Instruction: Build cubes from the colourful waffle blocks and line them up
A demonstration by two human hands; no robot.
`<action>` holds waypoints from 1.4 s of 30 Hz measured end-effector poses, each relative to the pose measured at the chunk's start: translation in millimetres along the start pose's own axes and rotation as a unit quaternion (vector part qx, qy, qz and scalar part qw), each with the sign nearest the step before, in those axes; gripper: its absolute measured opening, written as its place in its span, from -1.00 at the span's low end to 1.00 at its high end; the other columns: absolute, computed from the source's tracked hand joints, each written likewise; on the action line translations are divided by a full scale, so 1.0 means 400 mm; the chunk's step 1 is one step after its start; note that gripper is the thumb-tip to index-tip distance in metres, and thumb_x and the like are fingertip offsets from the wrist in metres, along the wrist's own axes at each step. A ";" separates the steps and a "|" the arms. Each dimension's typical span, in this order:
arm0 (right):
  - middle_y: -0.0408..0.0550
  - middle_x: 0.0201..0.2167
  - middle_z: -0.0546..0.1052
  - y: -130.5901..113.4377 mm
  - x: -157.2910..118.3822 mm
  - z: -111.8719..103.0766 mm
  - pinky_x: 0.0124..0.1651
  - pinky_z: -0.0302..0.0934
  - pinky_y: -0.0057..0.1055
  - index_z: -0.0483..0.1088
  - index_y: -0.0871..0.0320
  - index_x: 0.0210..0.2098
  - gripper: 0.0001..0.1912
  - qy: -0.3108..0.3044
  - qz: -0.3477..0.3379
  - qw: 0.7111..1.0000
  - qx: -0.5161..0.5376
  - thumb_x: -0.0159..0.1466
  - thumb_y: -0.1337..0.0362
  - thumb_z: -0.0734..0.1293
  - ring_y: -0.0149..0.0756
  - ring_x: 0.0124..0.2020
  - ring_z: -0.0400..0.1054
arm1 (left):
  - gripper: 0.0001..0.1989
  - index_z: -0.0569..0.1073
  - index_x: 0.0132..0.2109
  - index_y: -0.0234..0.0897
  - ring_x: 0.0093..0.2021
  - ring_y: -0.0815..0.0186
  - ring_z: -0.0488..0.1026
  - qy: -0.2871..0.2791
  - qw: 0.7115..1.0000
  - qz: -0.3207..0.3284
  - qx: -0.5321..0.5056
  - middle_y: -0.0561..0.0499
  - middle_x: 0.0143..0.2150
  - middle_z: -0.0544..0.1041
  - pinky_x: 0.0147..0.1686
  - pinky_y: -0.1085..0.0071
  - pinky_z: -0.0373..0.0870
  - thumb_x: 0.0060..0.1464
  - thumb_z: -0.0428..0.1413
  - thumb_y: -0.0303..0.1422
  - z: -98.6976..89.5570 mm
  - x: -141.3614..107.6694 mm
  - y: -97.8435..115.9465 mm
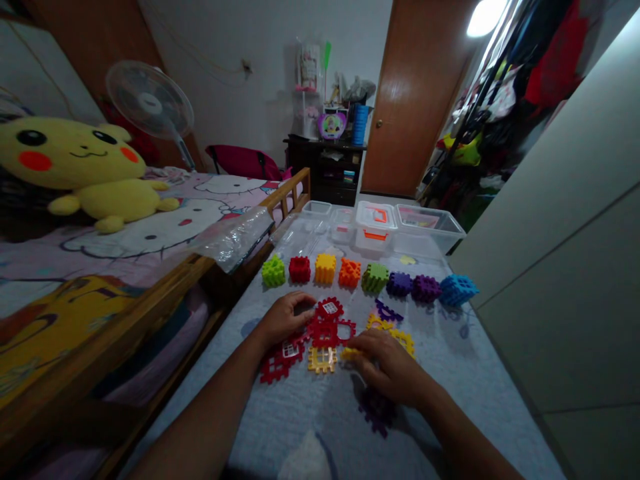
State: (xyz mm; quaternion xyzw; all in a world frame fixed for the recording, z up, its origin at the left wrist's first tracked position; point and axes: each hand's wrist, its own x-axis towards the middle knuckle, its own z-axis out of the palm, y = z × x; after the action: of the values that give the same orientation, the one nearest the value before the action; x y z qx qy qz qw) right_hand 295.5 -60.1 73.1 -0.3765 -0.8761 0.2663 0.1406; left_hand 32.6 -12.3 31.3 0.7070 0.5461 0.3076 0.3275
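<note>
My left hand (287,321) is over the left side of the loose red pieces, fingers curved with a gap between thumb and forefinger, its tips beside a red toothed tile (330,308). More red tiles (324,332) lie flat beside it, and others (276,365) are partly under the wrist. My right hand (383,360) pinches a yellow toothed tile (350,354) just above the cloth. A yellow window tile (323,360) lies to its left. Further yellow tiles (403,341) and a purple arched piece (389,311) are behind the right hand. Dark purple tiles (376,410) lie below it, in shadow.
Beyond the hands runs a row of toothed block stacks, from a lime green one (273,272) to a blue one (457,290). Clear plastic boxes (376,230) stand at the far end. A wooden bed rail (200,268) borders the left, a pale cabinet (565,267) the right.
</note>
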 end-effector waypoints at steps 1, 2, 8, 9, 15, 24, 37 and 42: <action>-0.02 -0.31 0.50 0.003 0.002 0.004 -0.14 0.18 -0.36 0.43 0.14 -0.24 -0.78 0.008 0.010 1.000 -0.005 0.26 0.37 0.16 -0.25 -0.23 0.34 | -0.72 0.52 -0.13 -0.27 -0.12 0.19 0.49 0.000 1.000 0.001 0.000 -0.07 -0.12 0.56 -0.06 0.29 0.39 0.02 0.14 -0.25 0.000 0.000 -0.001; -0.02 -0.32 0.51 0.007 0.004 0.009 -0.15 0.18 -0.36 0.43 0.14 -0.25 -0.77 0.020 0.023 0.999 -0.009 0.28 0.37 0.15 -0.25 -0.24 0.35 | -0.72 0.52 -0.13 -0.27 -0.11 0.19 0.49 0.000 1.000 0.003 0.000 -0.07 -0.12 0.56 -0.06 0.29 0.38 0.02 0.14 -0.25 0.001 0.000 -0.002; -0.01 -0.23 0.51 0.048 0.012 0.019 -0.08 0.23 -0.28 0.40 0.12 -0.09 -0.75 0.083 0.069 0.994 0.012 0.30 0.32 0.16 -0.23 -0.18 0.38 | -0.73 0.53 -0.14 -0.25 -0.12 0.19 0.49 0.004 1.000 0.004 -0.001 -0.05 -0.14 0.57 -0.06 0.29 0.39 0.02 0.14 -0.25 0.001 -0.001 -0.002; 0.00 -0.20 0.50 0.058 0.010 0.008 -0.06 0.23 -0.26 0.39 0.12 -0.09 -0.75 0.102 0.065 0.993 0.008 0.29 0.32 0.17 -0.22 -0.15 0.37 | -0.74 0.53 -0.14 -0.25 -0.12 0.19 0.49 0.006 1.000 0.004 -0.002 -0.05 -0.14 0.57 -0.06 0.29 0.39 0.01 0.14 -0.25 0.000 -0.001 0.000; 0.01 -0.16 0.42 0.125 -0.048 -0.103 -0.04 0.21 -0.21 0.37 0.12 -0.17 -0.82 0.133 0.102 0.985 -0.052 0.22 0.26 0.28 -0.17 -0.12 0.30 | -0.73 0.53 -0.13 -0.26 -0.11 0.19 0.49 0.003 1.000 0.007 0.001 -0.06 -0.13 0.56 -0.04 0.28 0.39 0.02 0.13 -0.25 0.000 0.000 -0.003; 0.01 -0.18 0.37 0.146 -0.063 -0.085 -0.09 0.18 -0.26 0.33 0.15 -0.19 -0.60 -0.020 0.184 0.978 -0.093 -0.03 0.36 0.44 -0.15 -0.16 0.26 | -0.71 0.51 -0.11 -0.25 -0.12 0.21 0.49 -0.003 1.000 0.010 -0.005 -0.05 -0.13 0.56 -0.06 0.28 0.40 0.04 0.13 -0.23 0.004 0.001 -0.014; 0.01 -0.11 0.33 0.033 -0.017 -0.037 0.01 0.16 -0.25 0.29 0.11 -0.07 -0.59 0.076 0.063 0.994 -0.038 0.07 0.31 0.36 -0.15 -0.07 0.23 | -0.73 0.52 -0.12 -0.25 -0.11 0.20 0.48 0.002 1.000 0.010 0.009 -0.05 -0.12 0.55 -0.05 0.31 0.38 0.03 0.13 -0.26 0.003 0.001 -0.012; 0.02 -0.16 0.33 0.005 0.022 0.017 -0.01 0.12 -0.24 0.34 0.15 -0.09 -0.60 0.047 0.066 0.992 -0.099 0.05 0.31 0.36 -0.14 -0.10 0.21 | -0.73 0.53 -0.13 -0.26 -0.12 0.20 0.49 0.007 1.000 0.014 0.003 -0.05 -0.14 0.56 -0.06 0.31 0.39 0.03 0.14 -0.26 0.004 0.002 -0.012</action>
State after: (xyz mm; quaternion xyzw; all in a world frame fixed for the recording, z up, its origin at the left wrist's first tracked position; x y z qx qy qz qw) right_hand 287.6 -55.1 66.9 -0.4578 -0.8637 0.1696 0.1255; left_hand 31.4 -10.9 26.3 0.7136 0.5392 0.3151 0.3173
